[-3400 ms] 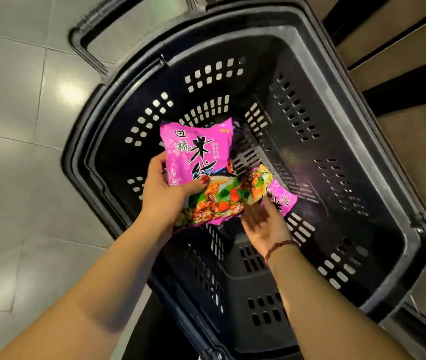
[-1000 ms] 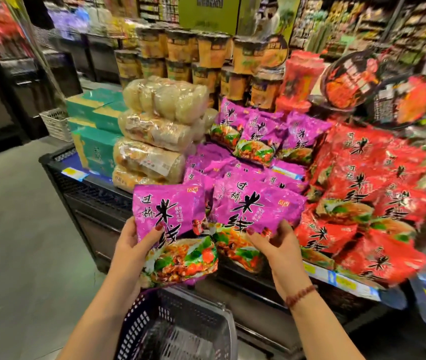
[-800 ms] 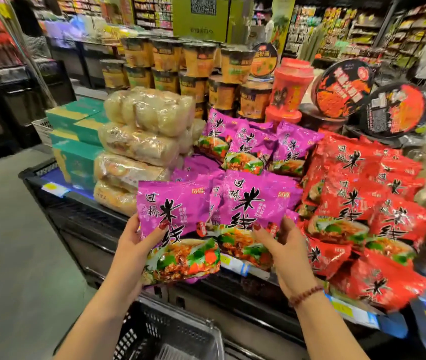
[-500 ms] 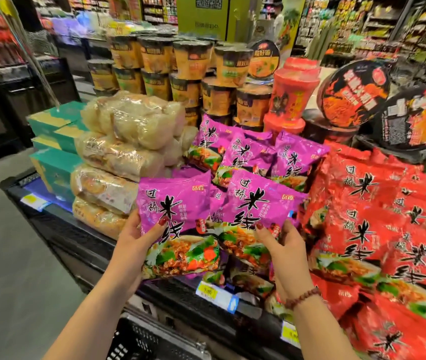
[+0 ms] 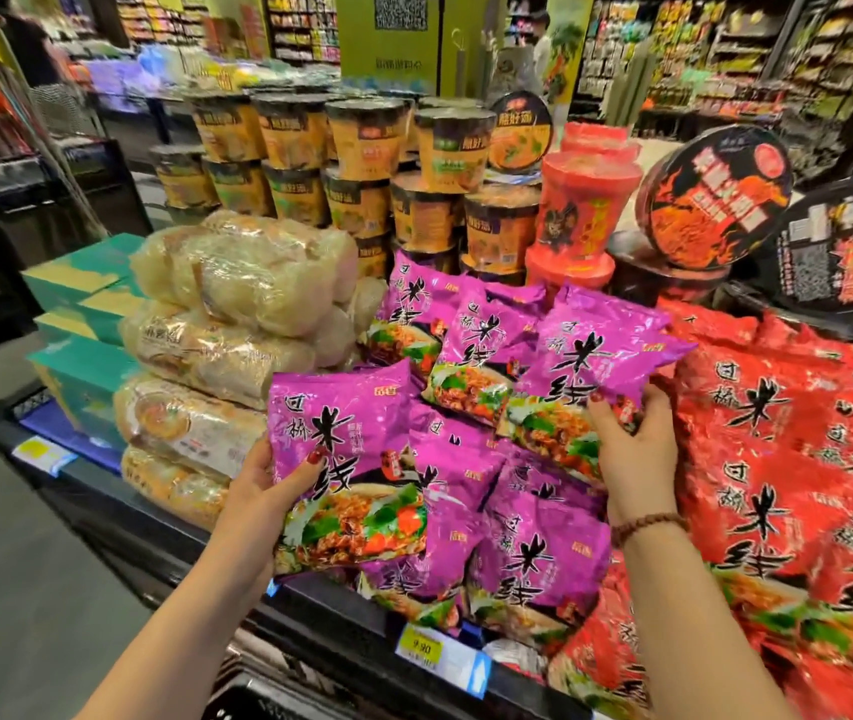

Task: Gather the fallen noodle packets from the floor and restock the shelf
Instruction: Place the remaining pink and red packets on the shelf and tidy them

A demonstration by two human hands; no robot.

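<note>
Left hand (image 5: 258, 491): grips one glossy purple plastic noodle packet (image 5: 346, 459) by its left edge.
Right hand (image 5: 632, 449): holds a second purple packet (image 5: 585, 366) above the black shelf's (image 5: 117, 501) purple pile (image 5: 512, 553).

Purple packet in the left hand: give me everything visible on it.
The purple packet is a glossy, crinkled plastic pillow bag, sealed and puffed: black Chinese characters on top, a noodle-and-vegetable photo below. It is roughly upright, face to the camera, in front of the stacked purple packets. The left hand grips its left edge, thumb across the front. Whether it touches the stack is unclear.
</note>
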